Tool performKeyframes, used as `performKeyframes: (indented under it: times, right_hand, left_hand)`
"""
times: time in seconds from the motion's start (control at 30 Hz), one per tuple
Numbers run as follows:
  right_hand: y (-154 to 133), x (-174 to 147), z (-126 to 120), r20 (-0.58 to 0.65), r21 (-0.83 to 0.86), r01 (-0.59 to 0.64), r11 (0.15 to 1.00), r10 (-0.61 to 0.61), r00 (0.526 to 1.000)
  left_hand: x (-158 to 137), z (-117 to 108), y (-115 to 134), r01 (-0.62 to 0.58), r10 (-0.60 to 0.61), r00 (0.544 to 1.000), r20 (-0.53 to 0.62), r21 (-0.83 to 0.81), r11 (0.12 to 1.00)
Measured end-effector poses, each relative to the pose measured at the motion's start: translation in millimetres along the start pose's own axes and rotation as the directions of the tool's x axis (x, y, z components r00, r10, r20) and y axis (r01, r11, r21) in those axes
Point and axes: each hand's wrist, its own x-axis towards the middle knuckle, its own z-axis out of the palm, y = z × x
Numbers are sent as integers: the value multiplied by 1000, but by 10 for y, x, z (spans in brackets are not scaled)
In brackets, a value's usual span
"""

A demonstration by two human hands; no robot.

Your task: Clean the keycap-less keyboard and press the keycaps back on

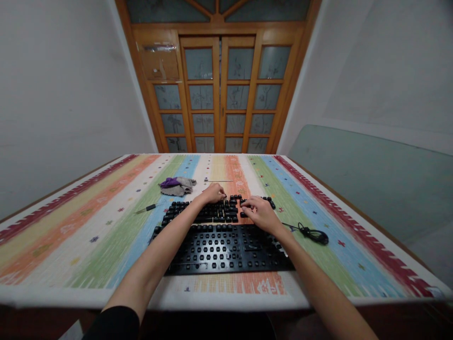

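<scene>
A black keyboard base [219, 250] with its keycaps off lies before me on the striped cloth, its bare key posts showing. Just beyond it, loose black keycaps [208, 215] are laid out in rows like a keyboard layout. My left hand [213, 193] is at the top rows, its fingertips pinched together at what looks like a small black keycap. Over the right part of the rows is my right hand [261, 212], thumb and fingers apart and bent down close to the keycaps. Whether its fingertips touch any is hard to tell.
A grey and purple cloth [177, 185] lies left of the keycaps, near a black-handled tool [150, 207]. A thin rod [219, 180] lies beyond them. Right of the keyboard is a coiled black cable [313, 234]. Wooden glass-paned doors [219, 94] stand behind the table.
</scene>
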Motion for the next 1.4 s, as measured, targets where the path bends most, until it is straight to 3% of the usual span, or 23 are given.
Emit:
performKeyframes:
  times: [0.13, 0.33, 0.53, 0.8, 1.07, 1.4]
  right_hand:
    - [8, 0, 3, -3, 21, 2, 1000, -2, 1000]
    - [-17, -12, 15, 23, 95, 20, 995, -23, 999]
    - [-102, -30, 41, 31, 181, 116, 977, -124, 992]
    - [-139, -47, 56, 62, 176, 196, 965, -209, 976]
    - [5, -45, 64, 281, 135, 181, 974, -213, 936]
    - [33, -50, 79, 347, 164, 111, 980, -162, 924]
  left_hand:
    - [-155, -83, 87, -57, 54, 993, -101, -33, 998]
    - [-579, -211, 366, -216, 201, 969, -143, -99, 971]
    - [-958, -181, 609, -344, 303, 929, -212, -189, 920]
    - [-1075, -1, 702, -327, 263, 926, -271, -230, 916]
    - [-1068, 168, 744, -302, 274, 947, -169, -173, 937]
    - [-1097, 169, 784, -317, 298, 944, -143, -138, 938]
